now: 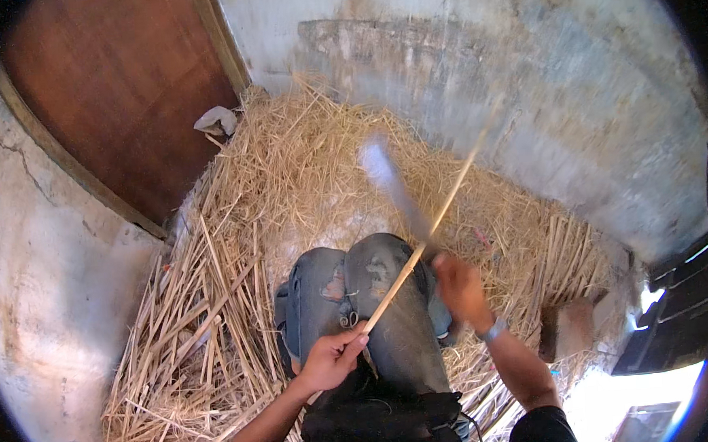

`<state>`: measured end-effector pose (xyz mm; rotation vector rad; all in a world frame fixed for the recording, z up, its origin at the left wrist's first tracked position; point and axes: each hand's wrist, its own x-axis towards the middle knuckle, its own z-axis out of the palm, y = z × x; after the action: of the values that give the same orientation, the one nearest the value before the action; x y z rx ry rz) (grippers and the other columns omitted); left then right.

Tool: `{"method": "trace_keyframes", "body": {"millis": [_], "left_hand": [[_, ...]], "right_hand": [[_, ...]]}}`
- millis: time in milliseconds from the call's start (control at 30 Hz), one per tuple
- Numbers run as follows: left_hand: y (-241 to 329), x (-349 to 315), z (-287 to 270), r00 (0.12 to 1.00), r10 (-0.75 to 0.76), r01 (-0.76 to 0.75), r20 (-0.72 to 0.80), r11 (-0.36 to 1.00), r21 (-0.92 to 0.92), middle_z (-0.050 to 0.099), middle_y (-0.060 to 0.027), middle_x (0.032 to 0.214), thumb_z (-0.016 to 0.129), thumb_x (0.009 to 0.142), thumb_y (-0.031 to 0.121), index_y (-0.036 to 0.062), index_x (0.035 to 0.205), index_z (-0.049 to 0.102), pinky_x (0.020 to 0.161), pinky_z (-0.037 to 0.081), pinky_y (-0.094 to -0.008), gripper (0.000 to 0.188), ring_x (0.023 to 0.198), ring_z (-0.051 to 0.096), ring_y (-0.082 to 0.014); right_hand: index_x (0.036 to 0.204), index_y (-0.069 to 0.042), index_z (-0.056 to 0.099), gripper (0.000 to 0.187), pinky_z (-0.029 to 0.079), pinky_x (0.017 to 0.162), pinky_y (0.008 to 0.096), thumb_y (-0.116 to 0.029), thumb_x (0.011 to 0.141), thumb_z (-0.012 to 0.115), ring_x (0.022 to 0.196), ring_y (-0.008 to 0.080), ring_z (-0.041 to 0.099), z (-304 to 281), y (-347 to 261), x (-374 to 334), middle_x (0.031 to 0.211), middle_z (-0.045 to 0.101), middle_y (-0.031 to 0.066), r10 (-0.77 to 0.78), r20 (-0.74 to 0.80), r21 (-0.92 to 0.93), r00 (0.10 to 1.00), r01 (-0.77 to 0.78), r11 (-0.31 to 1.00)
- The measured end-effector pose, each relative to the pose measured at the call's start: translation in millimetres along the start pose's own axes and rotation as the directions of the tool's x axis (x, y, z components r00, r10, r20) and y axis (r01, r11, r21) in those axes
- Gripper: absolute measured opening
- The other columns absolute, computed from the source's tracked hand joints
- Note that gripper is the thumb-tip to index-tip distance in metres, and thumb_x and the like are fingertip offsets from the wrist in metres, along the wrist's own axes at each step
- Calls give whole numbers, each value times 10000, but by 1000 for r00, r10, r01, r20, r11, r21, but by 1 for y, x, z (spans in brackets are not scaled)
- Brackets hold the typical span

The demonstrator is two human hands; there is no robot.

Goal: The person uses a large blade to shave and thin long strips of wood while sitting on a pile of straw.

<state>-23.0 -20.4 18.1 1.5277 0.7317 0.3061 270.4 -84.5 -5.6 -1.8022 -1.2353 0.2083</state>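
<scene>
My left hand (pixel 335 360) is closed around the lower part of a long, thin bamboo strip (pixel 394 287), which slants up and away to the right across my knees. My right hand (pixel 460 289) grips a large knife (pixel 401 198); its handle is mostly hidden in the fist. The broad blade points up and to the left, smeared by motion, and passes at the strip just beyond my right knee. Whether blade and strip touch, I cannot tell. The strip's far end blurs against the wall.
Split strips (pixel 205 311) lie piled at the left, and more (pixel 562 249) at the right. Curly shavings (pixel 301 151) cover the floor ahead. A brown door (pixel 123 97) and a stained wall (pixel 473 52) stand beyond. A block (pixel 573 327) sits at the right.
</scene>
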Motion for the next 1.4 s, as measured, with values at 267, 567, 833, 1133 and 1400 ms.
{"method": "trace_keyframes", "body": {"millis": [267,567,833,1133,1400], "left_hand": [[-1,0,5,1000,-5,4,-12,999,-32,441,64,631,571,1034,213,55,1381,572,492,364,-231,382,542,428,-25],[-3,5,3,1000,13,-13,3,998,-58,447,63,629,571,1031,193,46,1358,589,478,354,-228,359,523,417,-22],[-8,7,-1,1000,9,-6,25,990,-142,433,67,600,564,1038,224,66,1352,603,465,344,-220,354,502,412,-19],[-4,5,-3,999,-27,32,26,979,-201,437,69,582,544,1048,239,68,1354,602,452,330,-220,355,484,404,-19],[4,6,-5,1000,-4,9,30,982,-189,452,69,611,533,1053,239,66,1350,604,455,321,-217,351,499,404,-12]], "right_hand": [[759,5,531,379,419,493,450,-285,995,592,591,476,529,-21,-19,26,632,513,265,354,39,148,935,-356,923],[800,2,609,410,445,495,353,-324,1034,528,499,168,592,-12,-17,16,541,567,90,293,102,70,951,-301,951],[855,0,648,429,476,547,358,-372,1031,524,525,208,604,-6,-21,0,576,589,104,50,102,-45,994,-45,998],[823,-4,599,388,469,532,358,-333,1023,553,518,217,616,-12,-23,8,604,583,133,425,174,186,888,-454,871],[746,-31,562,411,398,448,307,-334,1024,558,459,121,537,-17,-45,-3,537,551,44,217,271,203,938,-276,939]]}}
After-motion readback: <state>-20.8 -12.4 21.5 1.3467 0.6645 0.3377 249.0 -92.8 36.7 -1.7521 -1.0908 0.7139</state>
